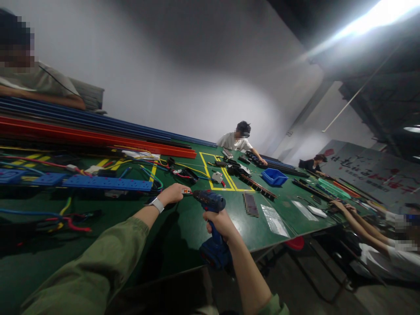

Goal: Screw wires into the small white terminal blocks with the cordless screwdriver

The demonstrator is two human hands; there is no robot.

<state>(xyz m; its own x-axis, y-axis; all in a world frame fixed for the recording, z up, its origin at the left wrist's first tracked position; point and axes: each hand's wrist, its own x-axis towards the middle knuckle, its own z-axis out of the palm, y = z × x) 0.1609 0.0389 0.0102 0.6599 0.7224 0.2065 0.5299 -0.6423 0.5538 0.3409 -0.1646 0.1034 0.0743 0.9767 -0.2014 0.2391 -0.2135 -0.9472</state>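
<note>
My right hand (220, 222) is wrapped round the grip of a blue cordless drill (211, 201), whose nose points left. Closed at the drill's tip, my left hand (173, 193) pinches a small white part with an orange patch (187, 191); its exact kind is too small to make out. The bit seems to meet this part, though contact cannot be told. Left of that hand lies a blue socket strip (108, 183) with coloured wires at its ends. A white piece with red wire (218, 176) rests beyond the drill.
On the green table (183, 245) are a blue bin (274, 177), a dark blurred rectangle (251, 205), a clear bag (274, 220) and a copper-coloured strip (257, 186). Red channels (98, 139) and blue rails run along the far left. Several co-workers sit around, one reaching in from the right.
</note>
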